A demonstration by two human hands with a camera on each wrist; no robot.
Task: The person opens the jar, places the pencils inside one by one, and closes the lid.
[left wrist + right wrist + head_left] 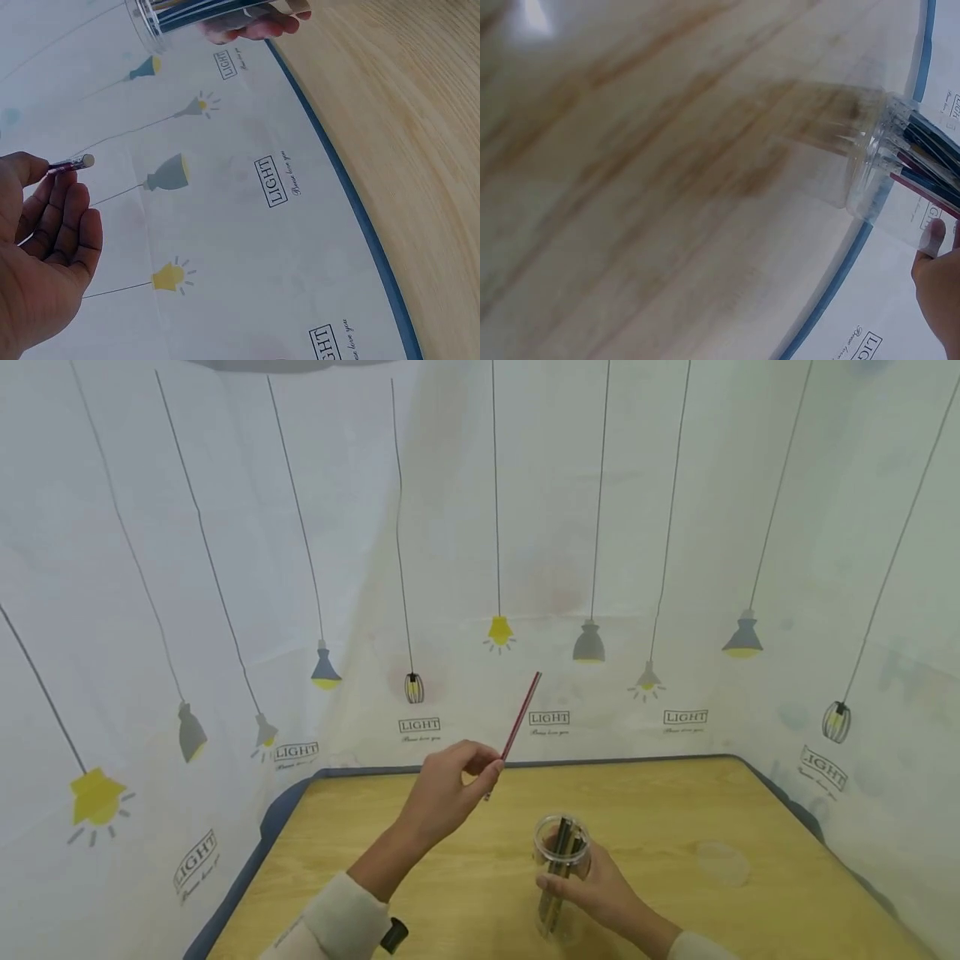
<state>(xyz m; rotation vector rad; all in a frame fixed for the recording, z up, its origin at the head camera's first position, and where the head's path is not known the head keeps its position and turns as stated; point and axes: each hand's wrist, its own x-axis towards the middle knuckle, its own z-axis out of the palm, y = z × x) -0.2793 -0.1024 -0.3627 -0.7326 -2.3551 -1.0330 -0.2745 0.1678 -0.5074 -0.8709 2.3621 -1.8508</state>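
Observation:
My left hand (453,789) pinches a slim red pencil (522,714) between thumb and fingers, holding it tilted above the table. In the left wrist view the flat pale end of that pencil (79,163) points out past the thumb, while the other fingers curl loosely below. My right hand (600,889) grips a clear round jar (542,860) without a lid on it, standing to the right of the left hand. Several dark pencils (557,864) lean inside the jar. The right wrist view also shows a reddish pencil (922,191) among them, seen through the clear wall.
A clear round disc (723,864), perhaps a lid, lies on the wood-grain table (660,810) to the right. Blue edging (285,810) runs round the tabletop. White sheeting (465,527) printed with hanging lamps encloses the back and both sides.

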